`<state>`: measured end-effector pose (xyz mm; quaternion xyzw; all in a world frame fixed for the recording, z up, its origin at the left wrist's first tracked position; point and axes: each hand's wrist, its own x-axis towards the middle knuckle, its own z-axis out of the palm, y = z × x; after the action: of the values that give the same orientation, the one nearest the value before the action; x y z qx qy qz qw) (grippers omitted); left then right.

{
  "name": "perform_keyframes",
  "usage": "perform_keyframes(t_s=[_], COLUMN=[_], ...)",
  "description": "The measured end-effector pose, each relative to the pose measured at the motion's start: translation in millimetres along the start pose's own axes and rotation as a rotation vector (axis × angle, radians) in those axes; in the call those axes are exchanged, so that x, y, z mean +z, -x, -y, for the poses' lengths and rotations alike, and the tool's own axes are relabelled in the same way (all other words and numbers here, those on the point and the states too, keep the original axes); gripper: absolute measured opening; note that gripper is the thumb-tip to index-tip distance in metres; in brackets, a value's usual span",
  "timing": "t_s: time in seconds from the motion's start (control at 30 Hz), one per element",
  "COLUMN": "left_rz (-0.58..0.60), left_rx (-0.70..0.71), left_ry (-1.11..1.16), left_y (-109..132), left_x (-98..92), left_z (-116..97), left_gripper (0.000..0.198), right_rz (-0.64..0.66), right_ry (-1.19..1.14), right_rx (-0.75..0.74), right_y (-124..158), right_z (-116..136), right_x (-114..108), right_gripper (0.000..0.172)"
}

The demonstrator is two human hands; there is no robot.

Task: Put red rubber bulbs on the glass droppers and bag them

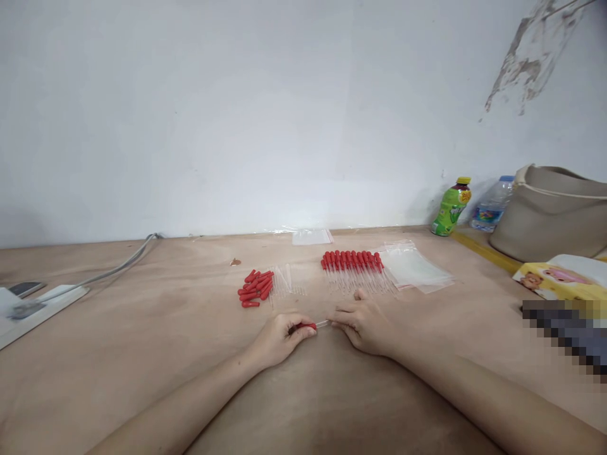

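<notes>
My left hand [284,336] is closed on a red rubber dropper bulb [309,326]. From the bulb's end a clear glass tube [323,323] runs to the right, and its far part is pinched between the fingers of my right hand [364,323]. Beyond my left hand lies a loose pile of red bulbs [256,287], with clear glass tubes [285,281] beside it. Behind my right hand, several droppers [353,262] with red bulbs fitted on glass tubes lie in a row, bulbs towards the wall.
Clear zip bags [415,265] lie right of the droppers; another bag [312,237] is by the wall. A green bottle [450,208], a water bottle [493,205] and a beige bag [550,215] stand at the right. A grey cable [126,264] and power strip [52,309] are left.
</notes>
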<state>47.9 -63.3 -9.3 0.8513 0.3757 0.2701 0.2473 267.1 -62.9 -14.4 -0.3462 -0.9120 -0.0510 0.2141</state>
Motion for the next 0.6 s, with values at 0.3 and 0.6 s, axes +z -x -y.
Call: perform_keyframes(t_s=[0.3, 0.6], left_rz=[-0.207, -0.143], left_rx=[-0.022, -0.072], left_ry=[-0.015, 0.084], left_y=[-1.0, 2.8], left_x=[1.0, 3.8], left_z=[2.7, 4.7], left_gripper=[0.017, 0.018], right_rz=[-0.195, -0.195], right_ry=[-0.119, -0.184], right_rx=[0.134, 0.08], right_y=[1.8, 3.0], right_z=[7.7, 5.8], right_x=[3.4, 8.9], right_gripper=[0.019, 0.017])
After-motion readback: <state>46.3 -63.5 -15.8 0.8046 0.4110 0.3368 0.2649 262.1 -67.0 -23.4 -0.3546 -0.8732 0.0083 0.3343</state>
